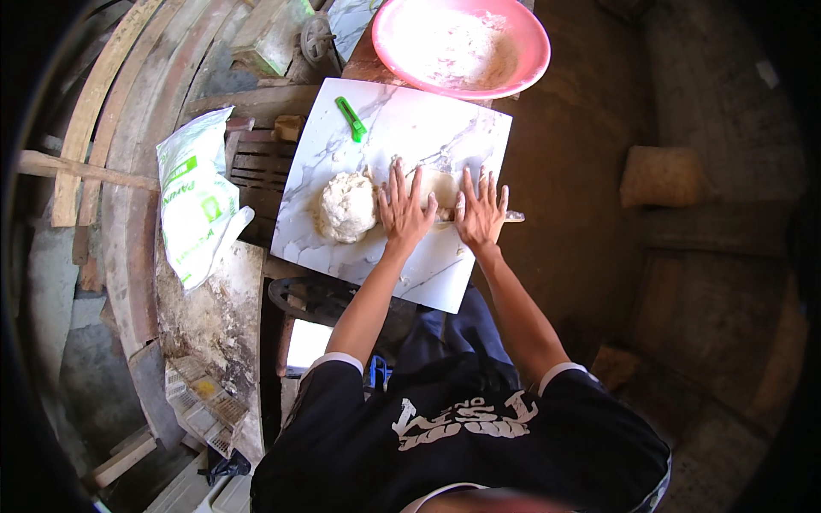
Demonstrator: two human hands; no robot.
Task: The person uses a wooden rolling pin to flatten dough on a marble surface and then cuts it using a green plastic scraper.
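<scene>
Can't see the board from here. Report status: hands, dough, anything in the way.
Left hand and right hand flat, fingers spread, on rolling pin over flattened dough. Dough ball beside left hand. Green cutter lies apart.

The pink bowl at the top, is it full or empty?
Nearly empty: the pink bowl shows only a thin white floury dusting over its bottom, with no heap.

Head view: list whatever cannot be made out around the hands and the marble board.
- Rolling pin: only its right tip shows; the left hand and right hand cover the rest.
- Flattened dough: mostly hidden under the hands.
- Pink bowl: far rim cut by the top edge.
- Marble board: near corner hidden by the right forearm.
- Green tool: too small to identify.
</scene>
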